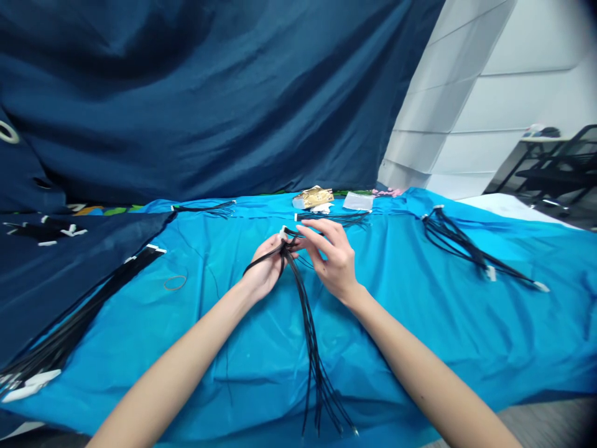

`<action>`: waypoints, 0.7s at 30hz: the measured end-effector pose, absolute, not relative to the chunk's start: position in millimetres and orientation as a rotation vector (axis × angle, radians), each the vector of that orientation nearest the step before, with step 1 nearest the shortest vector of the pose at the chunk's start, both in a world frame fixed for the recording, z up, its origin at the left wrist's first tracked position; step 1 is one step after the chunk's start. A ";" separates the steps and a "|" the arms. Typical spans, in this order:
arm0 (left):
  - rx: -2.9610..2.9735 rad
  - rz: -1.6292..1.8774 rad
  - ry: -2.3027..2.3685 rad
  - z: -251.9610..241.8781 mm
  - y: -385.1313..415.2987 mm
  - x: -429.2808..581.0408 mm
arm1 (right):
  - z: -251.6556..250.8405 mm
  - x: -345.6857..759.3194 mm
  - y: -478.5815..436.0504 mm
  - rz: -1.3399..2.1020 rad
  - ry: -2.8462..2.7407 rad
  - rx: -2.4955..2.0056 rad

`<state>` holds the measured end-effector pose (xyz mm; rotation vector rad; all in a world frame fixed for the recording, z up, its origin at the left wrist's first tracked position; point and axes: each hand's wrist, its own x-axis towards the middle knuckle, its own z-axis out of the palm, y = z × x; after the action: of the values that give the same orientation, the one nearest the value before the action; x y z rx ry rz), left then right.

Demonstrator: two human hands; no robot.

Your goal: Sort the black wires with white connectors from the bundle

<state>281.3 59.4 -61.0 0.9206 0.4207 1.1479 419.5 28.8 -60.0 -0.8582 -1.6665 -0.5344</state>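
Note:
A black wire harness (303, 305) hangs from between my hands, its loose wire ends spread toward the table's front edge. My left hand (267, 267) is closed around its upper part, close to a white connector (283, 231) at the top. One wire loops out to the left over my palm. My right hand (333, 258) is beside the connector, fingers bent with the tips close to the short wires there. Whether those fingertips pinch a wire is hard to make out.
On the blue cloth (396, 330) lie a thick black wire bundle (100, 298) at left, another harness (461, 242) at right and a rubber band (175, 283). Farther back are a harness (342, 218), a gold packet (313, 197) and a clear plastic box (358, 201).

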 end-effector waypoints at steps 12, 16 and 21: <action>0.714 1.141 0.462 -44.0 66.0 274.2 | -58.0 429.2 23.8 -1.133 -1.864 -0.526; 0.696 1.106 0.478 -39.5 62.0 272.6 | -57.0 426.2 23.7 -1.195 -1.764 -0.674; 0.705 1.060 0.494 -34.4 56.3 271.1 | -56.2 425.2 24.4 -1.197 -1.767 -0.674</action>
<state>271.1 56.3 -34.4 0.7054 0.4943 1.0604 425.2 24.4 -56.2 -0.6738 -1.7665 -1.1973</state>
